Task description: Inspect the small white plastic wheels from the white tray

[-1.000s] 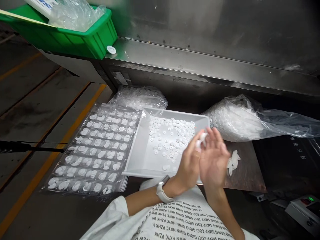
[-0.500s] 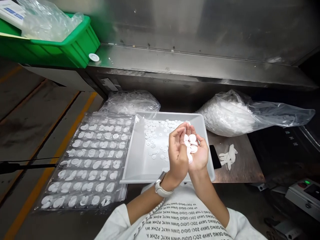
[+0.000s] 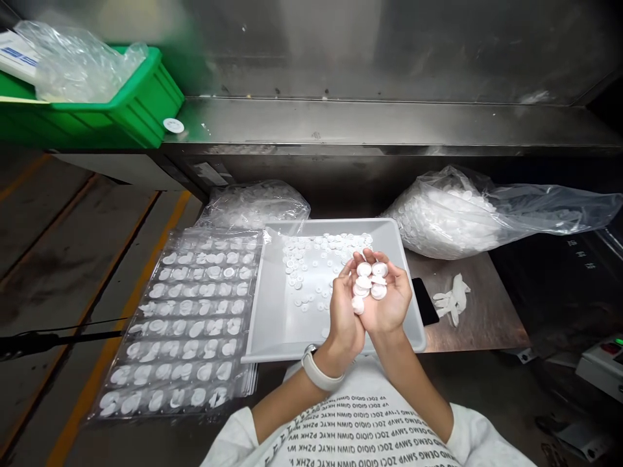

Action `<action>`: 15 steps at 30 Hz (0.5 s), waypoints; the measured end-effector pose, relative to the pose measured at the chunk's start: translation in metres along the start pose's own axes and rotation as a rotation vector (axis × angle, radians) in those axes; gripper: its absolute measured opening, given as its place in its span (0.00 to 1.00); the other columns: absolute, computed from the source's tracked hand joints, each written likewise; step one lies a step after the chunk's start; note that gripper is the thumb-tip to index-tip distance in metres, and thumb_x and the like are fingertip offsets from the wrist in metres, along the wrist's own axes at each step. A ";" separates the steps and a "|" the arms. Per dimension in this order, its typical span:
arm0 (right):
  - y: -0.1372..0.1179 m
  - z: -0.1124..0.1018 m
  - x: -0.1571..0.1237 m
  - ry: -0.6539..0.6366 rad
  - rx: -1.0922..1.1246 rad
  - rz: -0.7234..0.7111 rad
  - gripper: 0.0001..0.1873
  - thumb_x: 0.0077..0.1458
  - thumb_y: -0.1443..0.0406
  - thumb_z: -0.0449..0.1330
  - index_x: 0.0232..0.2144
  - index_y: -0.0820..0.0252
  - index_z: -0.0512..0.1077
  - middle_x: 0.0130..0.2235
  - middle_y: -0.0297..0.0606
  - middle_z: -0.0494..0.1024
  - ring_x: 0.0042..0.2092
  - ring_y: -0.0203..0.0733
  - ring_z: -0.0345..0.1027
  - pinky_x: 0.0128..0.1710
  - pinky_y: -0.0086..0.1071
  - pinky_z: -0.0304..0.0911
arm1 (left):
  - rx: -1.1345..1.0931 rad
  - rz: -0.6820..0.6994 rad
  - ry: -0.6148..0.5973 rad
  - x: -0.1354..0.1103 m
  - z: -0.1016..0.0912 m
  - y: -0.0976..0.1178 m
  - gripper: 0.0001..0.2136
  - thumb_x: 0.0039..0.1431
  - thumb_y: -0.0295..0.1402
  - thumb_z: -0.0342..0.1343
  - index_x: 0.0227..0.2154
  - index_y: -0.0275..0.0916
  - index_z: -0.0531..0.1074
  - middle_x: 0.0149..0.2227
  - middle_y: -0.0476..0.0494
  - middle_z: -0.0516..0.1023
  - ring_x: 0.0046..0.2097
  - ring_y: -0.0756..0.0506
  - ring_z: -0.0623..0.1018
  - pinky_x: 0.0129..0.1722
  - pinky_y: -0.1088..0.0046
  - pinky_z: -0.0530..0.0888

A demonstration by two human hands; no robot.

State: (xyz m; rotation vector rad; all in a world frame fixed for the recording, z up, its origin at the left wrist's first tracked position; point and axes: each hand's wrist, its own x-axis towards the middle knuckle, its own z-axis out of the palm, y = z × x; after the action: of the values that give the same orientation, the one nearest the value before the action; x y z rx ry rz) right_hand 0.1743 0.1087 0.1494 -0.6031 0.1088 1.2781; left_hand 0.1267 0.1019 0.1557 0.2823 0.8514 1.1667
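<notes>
My left hand (image 3: 344,318) and my right hand (image 3: 392,308) are cupped together, palms up, over the front right part of a grey tray (image 3: 272,331). Several round white plastic discs (image 3: 378,292) rest in the hollow they form, most of them on the right palm and fingers. Inside the tray, many more white discs (image 3: 294,263) lie scattered, mainly along its far and left sides. To the left of the tray is a stack of clear blister sheets (image 3: 189,311), whose rows of pockets contain white discs.
A clear bag of white discs (image 3: 448,217) stands behind the tray on the right, another clear bag (image 3: 257,201) behind left. Right of the tray lie a black phone (image 3: 425,301) and white gloves (image 3: 455,298). A green bin (image 3: 141,97) sits on the metal ledge (image 3: 341,123).
My hands have opened from a tighter cup, and the left palm has tilted outward. The discs have shifted and spread in the palms. The view has moved slightly.
</notes>
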 end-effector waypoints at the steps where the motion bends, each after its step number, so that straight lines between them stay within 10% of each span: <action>1: 0.000 -0.001 0.001 0.006 0.000 -0.013 0.16 0.62 0.54 0.58 0.37 0.64 0.71 0.42 0.39 0.74 0.46 0.43 0.69 0.48 0.42 0.66 | -0.028 -0.042 -0.015 -0.001 0.001 0.000 0.18 0.62 0.42 0.53 0.50 0.36 0.69 0.52 0.39 0.73 0.52 0.41 0.74 0.52 0.53 0.71; 15: -0.006 -0.004 -0.005 0.044 0.019 -0.045 0.15 0.62 0.56 0.59 0.36 0.64 0.71 0.45 0.40 0.74 0.50 0.44 0.68 0.52 0.44 0.64 | -0.109 -0.111 0.012 -0.016 -0.001 0.005 0.20 0.60 0.34 0.57 0.55 0.38 0.67 0.58 0.39 0.70 0.58 0.41 0.71 0.58 0.51 0.67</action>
State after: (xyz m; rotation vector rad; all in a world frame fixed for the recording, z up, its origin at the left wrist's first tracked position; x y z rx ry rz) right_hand 0.1795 0.1017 0.1503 -0.6145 0.1433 1.2189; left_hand 0.1201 0.0899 0.1651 0.1373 0.8005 1.1080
